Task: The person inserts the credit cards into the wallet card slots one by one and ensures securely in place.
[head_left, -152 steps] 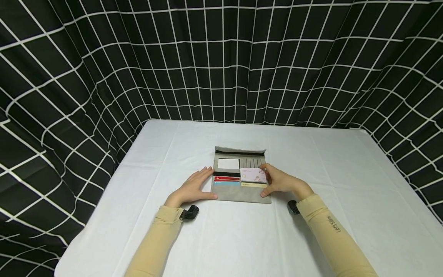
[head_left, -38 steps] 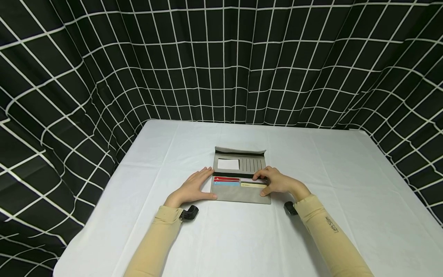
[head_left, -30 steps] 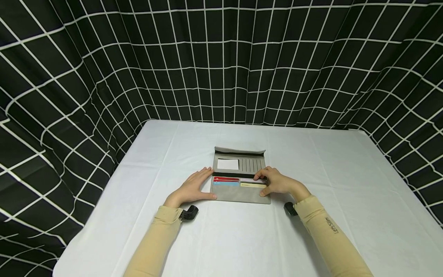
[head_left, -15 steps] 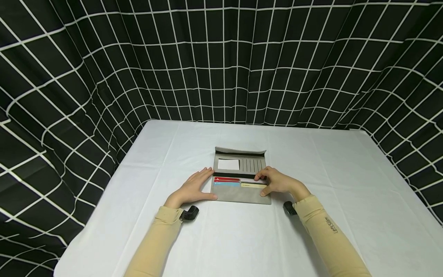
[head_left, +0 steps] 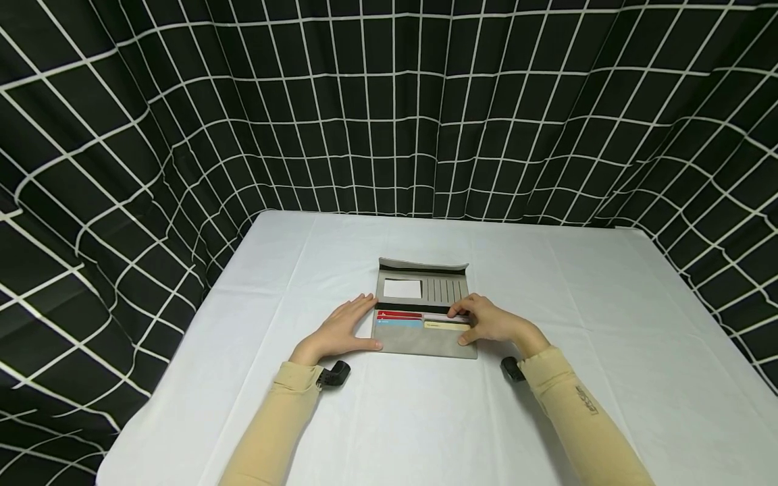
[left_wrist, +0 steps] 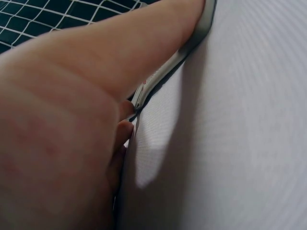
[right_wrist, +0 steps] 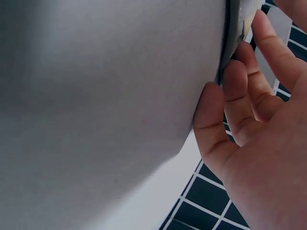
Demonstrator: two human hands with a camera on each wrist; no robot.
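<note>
A grey wallet (head_left: 419, 343) lies unfolded on the table, its flap raised at the far side. My left hand (head_left: 342, 329) rests at its left edge, fingers extended and thumb on the near left corner. My right hand (head_left: 489, 320) is at the right edge, thumb on the near panel and index fingertip touching the top edge of a pink card (head_left: 433, 316) in the right-hand slots. Just below that edge sits a cream card (head_left: 444, 325). Red cards (head_left: 398, 314) and a blue card (head_left: 398, 323) fill the left slots. The right wrist view shows the other fingers loosely bent beside the wallet.
A white card (head_left: 402, 289) shows in the window of the upper panel, beside a row of narrow slots (head_left: 444, 290). White cloth covers the table (head_left: 419, 418). Black curtains with a white grid (head_left: 389, 108) enclose the back and sides.
Five seconds ago the pink card's face stood out over the right slots; now only its top edge shows. The right index finger has moved down with it. Little has moved in the last second.
</note>
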